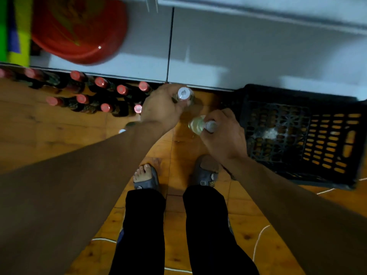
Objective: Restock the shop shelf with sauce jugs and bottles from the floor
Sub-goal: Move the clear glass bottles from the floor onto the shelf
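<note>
Wooden floor (49,135): orange-brown boards filling the lower field. White shelf unit (238,46) across the top, a dark vertical seam dividing its lowest board. Black plastic crate (327,151), lattice-walled, on the floor at right, close against the shelf foot. Red basin (79,30) on the lowest board at upper left, blurred. Red-capped dark bottles (95,92) — some ten, upright, clustered in two loose rows on the floor along the shelf foot, left of centre. Black trousers (145,225) and grey slides (147,181) at bottom centre, toes toward the shelf. Left hand (160,108) just right of the cluster, fingers curled round the shoulder of a clear bottle with a white cap (183,93), upright, cap toward the camera, near the shelf foot. Right hand (224,135) beside the crate, fingertips pinching the neck of a second clear bottle (196,124) with pale yellowish contents, apparently tilted with its body toward the left hand — motion blur too strong for certainty. The two clear bottles near each other, not touching; contact of either base with the floor not discernible.
</note>
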Motion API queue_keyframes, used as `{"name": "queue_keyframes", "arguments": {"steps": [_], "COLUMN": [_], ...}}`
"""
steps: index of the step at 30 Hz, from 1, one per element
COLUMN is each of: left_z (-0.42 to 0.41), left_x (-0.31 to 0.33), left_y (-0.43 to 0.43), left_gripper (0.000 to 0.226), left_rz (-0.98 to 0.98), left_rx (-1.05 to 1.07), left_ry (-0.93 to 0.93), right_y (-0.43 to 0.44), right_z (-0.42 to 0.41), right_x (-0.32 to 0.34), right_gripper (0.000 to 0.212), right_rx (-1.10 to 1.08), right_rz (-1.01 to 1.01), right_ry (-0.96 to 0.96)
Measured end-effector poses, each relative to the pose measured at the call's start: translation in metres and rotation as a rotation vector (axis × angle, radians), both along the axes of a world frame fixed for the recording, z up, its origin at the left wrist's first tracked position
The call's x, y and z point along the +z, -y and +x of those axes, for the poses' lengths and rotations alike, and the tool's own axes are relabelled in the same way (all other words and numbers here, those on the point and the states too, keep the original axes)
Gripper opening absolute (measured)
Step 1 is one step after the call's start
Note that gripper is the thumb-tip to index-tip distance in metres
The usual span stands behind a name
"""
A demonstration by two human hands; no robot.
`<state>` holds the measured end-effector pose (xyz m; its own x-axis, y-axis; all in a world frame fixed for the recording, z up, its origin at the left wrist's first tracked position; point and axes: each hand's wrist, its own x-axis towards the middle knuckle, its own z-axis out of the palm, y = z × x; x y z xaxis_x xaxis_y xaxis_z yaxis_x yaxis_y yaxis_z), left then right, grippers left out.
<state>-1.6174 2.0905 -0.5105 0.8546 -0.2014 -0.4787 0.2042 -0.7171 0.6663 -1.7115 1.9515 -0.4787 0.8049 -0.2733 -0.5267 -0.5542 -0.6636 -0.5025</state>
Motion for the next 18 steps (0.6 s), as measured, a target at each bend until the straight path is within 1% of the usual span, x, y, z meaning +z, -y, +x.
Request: {"name": "queue_keyframes", "arguments": {"steps": [4, 7, 15, 18], "left_z": [0.001, 0.006, 0.018, 0.022], "left_x": [0.071, 0.132, 0.324, 0.396], "left_y": [-0.011, -0.019, -0.057, -0.072], "left_gripper": [0.032, 0.032, 0.020, 0.025], "left_rz": [-0.032, -0.057, -0.023, -0.002], "left_rx": [0.058, 0.093, -0.066, -0.121], "left_ry": [-0.014, -0.009, 0.179, 0.266], "right_y": [0.000, 0.000, -0.018, -0.027], "right_z": [0.009, 0.019, 0.031, 0.034], "right_x": [0.072, 0.133, 0.316, 0.385], "right_gripper": [0.022, 0.021, 0.023, 0.020], "right_rx": [0.006, 0.018, 0.024, -0.011], "right_rz": [-0.011, -0.040, -0.109, -0.128], "right_ry": [0.039, 0.108, 0.272, 0.356]}}
